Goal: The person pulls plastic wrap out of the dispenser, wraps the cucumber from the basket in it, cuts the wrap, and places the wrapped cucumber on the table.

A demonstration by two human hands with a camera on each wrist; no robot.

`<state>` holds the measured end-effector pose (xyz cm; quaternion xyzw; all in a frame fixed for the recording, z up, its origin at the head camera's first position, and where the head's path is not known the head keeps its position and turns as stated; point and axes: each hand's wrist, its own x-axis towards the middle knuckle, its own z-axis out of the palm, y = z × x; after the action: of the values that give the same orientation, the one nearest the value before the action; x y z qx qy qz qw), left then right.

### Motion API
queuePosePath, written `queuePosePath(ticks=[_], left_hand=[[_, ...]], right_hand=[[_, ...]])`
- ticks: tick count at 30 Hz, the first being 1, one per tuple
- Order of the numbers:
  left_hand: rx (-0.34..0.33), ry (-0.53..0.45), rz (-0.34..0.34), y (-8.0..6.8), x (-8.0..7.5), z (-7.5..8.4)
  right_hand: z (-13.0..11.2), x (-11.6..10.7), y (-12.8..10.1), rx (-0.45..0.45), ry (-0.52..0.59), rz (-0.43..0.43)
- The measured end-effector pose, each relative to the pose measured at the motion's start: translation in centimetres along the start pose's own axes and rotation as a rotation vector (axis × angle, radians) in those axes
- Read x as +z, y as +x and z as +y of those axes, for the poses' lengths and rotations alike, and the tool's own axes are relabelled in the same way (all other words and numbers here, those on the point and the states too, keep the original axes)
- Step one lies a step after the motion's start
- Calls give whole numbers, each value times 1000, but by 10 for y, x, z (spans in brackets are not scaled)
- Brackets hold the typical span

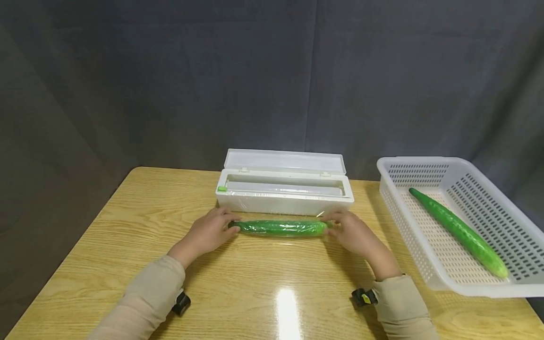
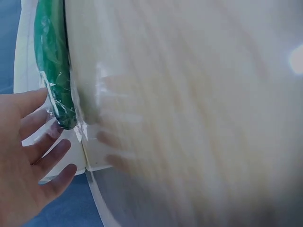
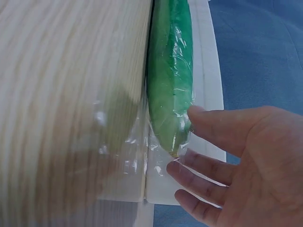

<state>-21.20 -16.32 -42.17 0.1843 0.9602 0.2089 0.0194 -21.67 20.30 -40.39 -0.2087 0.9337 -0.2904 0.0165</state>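
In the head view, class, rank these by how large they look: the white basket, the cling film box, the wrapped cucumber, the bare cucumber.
1. White basket
2. Cling film box
3. and 4. Bare cucumber and wrapped cucumber: too alike to rank; the bare one lies slantwise and looks slightly longer.

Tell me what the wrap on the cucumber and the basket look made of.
Wrap on the cucumber: thin clear plastic film, glossy, with crinkles and glints in both wrist views. Basket: white moulded plastic, probably rigid, matte, with perforated walls and floor.
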Motion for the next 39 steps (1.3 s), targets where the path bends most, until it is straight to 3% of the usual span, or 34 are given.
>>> queuePosePath(ticks=[11, 29, 39], left_hand=[[-77, -104, 49, -6, -4, 6], [-101, -214, 171, -9, -13, 9], [-87, -349, 370, -5, -19, 13]], right_hand=[[-4, -6, -3, 25, 0, 4], [-10, -16, -7, 40, -4, 47], [-13, -16, -8, 18, -4, 58]])
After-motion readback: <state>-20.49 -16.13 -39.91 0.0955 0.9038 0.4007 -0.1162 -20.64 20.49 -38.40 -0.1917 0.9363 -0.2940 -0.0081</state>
